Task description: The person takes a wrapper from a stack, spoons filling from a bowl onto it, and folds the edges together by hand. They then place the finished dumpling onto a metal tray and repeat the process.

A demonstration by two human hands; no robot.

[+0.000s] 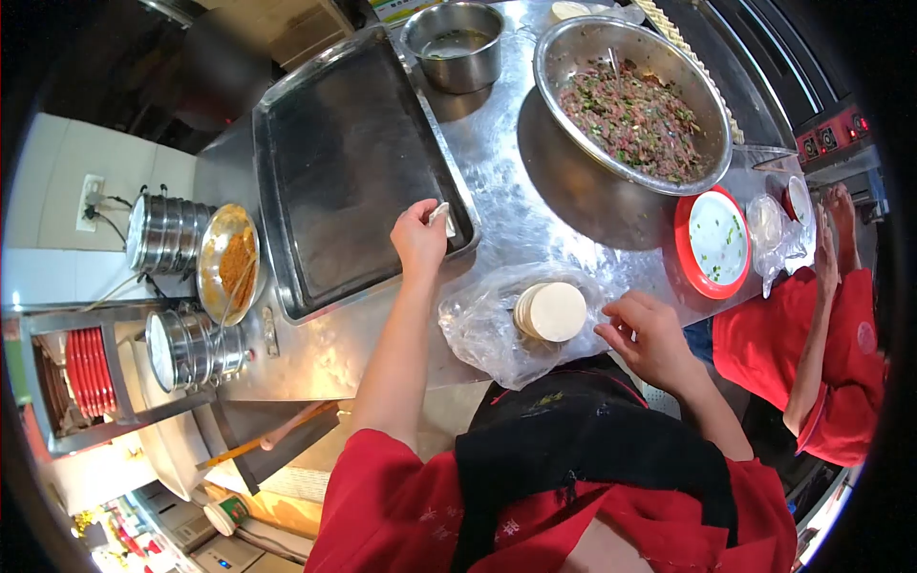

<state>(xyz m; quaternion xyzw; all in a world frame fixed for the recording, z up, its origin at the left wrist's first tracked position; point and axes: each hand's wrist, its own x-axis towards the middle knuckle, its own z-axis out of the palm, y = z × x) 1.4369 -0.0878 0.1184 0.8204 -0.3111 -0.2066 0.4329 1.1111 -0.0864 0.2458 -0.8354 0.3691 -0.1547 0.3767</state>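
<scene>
My left hand [418,244] is closed in a pinch over the right side of a large dark baking tray [358,167]. Between its fingertips is a small whitish folded piece [442,218]; whether it is dough or cloth I cannot make out. A stack of round, pale dough wrappers [557,312] lies on a clear plastic bag [482,320] at the table's near edge. Just right of that stack is my right hand [650,334], its fingers loosely curled with a gap from the thumb, holding nothing visible. Beyond it stands a big steel bowl [554,76] of minced meat with chopped greens [630,119].
A steel pot [454,62] stands behind the tray. To the right sits a red-rimmed white plate [718,244] with green bits. At left are a bowl [210,250] of orange-brown seasoning and round metal tins [162,234]. A co-worker in a red sleeve [774,325] stands at right.
</scene>
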